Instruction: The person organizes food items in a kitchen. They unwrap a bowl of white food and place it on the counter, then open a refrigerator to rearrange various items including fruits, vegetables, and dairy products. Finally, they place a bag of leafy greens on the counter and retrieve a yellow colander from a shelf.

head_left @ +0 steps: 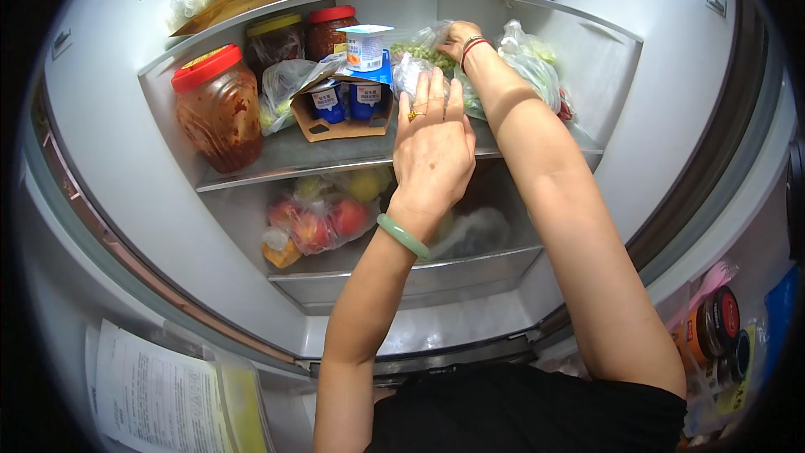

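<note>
The head view looks like mid-rummage on the fridge shelf [335, 155]: left hand [432, 147] fingers curl on a clear plastic bag [408, 74], right hand [459, 36] grips the green-vegetable bag [419, 52] just beyond, which next wants lifting past the yogurt carton [344, 105]

Fridge shelf [335, 153] with jar [216, 109], bags [524, 63]

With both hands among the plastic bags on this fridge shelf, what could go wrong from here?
The small white cup stands on top of the cardboard pack, right beside the left hand; a nudge could topple it. The right hand reaches deep among the clear bags, which might slide off the shelf edge if dragged forward.
</note>
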Action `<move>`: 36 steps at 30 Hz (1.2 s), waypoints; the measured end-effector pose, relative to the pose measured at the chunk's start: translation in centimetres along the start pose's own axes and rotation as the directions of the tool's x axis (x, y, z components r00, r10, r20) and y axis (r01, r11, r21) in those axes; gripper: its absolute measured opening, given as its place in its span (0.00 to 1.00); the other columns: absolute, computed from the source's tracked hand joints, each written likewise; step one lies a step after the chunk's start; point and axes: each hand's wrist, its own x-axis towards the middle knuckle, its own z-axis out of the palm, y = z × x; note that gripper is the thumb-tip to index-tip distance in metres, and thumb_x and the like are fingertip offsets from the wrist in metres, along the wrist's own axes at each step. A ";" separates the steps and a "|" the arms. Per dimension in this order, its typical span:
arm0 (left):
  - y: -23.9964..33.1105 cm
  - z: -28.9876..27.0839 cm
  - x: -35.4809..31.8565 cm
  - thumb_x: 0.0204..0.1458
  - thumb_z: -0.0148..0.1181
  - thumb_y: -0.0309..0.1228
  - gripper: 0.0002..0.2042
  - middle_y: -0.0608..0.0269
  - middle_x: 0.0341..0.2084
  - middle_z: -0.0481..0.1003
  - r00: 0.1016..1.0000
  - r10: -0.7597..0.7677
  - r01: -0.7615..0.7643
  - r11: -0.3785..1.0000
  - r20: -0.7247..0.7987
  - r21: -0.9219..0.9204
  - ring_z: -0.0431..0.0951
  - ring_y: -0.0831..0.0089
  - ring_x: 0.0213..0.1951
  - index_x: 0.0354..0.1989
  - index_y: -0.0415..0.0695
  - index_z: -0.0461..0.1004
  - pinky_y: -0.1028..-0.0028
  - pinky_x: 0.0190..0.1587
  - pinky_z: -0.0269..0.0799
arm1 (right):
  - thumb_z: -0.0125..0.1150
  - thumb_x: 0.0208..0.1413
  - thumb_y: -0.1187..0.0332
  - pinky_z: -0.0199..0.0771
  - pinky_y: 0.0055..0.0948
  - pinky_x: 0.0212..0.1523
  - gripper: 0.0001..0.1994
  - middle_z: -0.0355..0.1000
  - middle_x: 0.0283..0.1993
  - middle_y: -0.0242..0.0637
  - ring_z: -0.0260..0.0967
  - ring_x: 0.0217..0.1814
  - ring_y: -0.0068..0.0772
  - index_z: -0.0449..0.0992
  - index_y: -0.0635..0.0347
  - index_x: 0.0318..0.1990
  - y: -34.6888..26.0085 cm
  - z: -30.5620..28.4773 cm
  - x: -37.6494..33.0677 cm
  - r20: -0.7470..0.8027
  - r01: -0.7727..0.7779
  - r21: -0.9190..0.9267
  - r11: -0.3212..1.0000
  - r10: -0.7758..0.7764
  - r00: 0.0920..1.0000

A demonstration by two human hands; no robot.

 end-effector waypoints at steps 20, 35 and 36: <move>0.3 -0.7 -0.3 0.59 0.50 0.42 0.19 0.47 0.58 0.66 0.992 -0.054 0.048 0.997 0.114 0.055 0.63 0.54 0.62 0.55 0.48 0.73 0.57 0.65 0.54 | 0.48 0.60 0.48 0.60 0.39 0.63 0.26 0.69 0.59 0.48 0.64 0.63 0.50 0.75 0.59 0.53 -1.4 3.3 -9.2 0.413 0.414 -0.909 -0.053 0.026 0.910; 1.9 -0.1 0.3 0.57 0.54 0.42 0.23 0.51 0.59 0.66 0.992 -0.072 0.072 0.997 0.105 0.003 0.66 0.54 0.60 0.61 0.51 0.65 0.61 0.61 0.60 | 0.52 0.56 0.63 0.63 0.41 0.60 0.14 0.72 0.50 0.41 0.66 0.56 0.47 0.77 0.56 0.46 -3.7 -12.2 -20.5 0.716 0.502 -0.698 -0.512 -0.483 0.504; 1.7 -0.1 0.4 0.55 0.56 0.42 0.26 0.53 0.60 0.66 0.992 -0.058 0.059 0.998 0.112 0.002 0.66 0.52 0.60 0.63 0.50 0.63 0.61 0.61 0.61 | 0.51 0.56 0.64 0.64 0.39 0.59 0.14 0.72 0.48 0.42 0.66 0.55 0.47 0.78 0.58 0.45 -3.6 -10.6 -22.0 0.753 0.551 -0.658 -0.513 -0.427 0.502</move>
